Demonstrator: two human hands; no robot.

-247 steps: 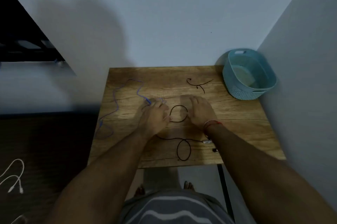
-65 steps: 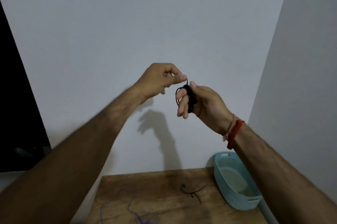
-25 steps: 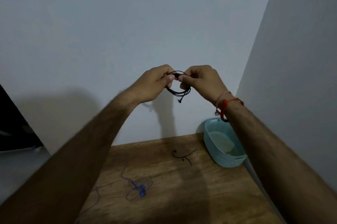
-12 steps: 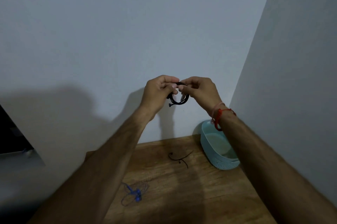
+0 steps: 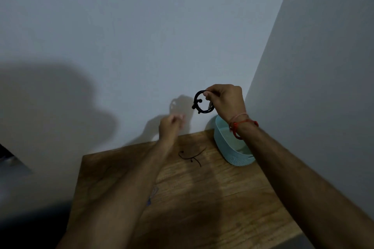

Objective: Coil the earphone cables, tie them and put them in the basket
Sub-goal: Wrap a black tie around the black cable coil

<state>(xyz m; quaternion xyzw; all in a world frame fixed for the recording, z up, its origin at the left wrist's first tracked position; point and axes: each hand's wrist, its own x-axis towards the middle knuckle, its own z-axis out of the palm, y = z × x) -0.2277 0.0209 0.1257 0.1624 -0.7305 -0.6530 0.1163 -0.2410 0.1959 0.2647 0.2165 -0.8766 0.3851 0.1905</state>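
Observation:
My right hand (image 5: pixel 224 100) pinches a coiled black earphone cable (image 5: pixel 197 102), a small ring held in the air just left of and above the light blue basket (image 5: pixel 228 147). The basket stands at the table's far right corner, partly behind my right wrist. My left hand (image 5: pixel 171 127) is blurred, lower and to the left of the coil, fingers loosely curled and holding nothing. A blue earphone cable (image 5: pixel 150 198) peeks out beside my left forearm, mostly hidden by it.
A short black tie or cable piece (image 5: pixel 191 156) lies on the wooden table (image 5: pixel 202 198) near its far edge, left of the basket. White walls close in behind and on the right. A dark area lies left of the table.
My left hand has let go of the black coil and dropped down to the left. My right hand alone now holds the coil and has moved right, toward the basket.

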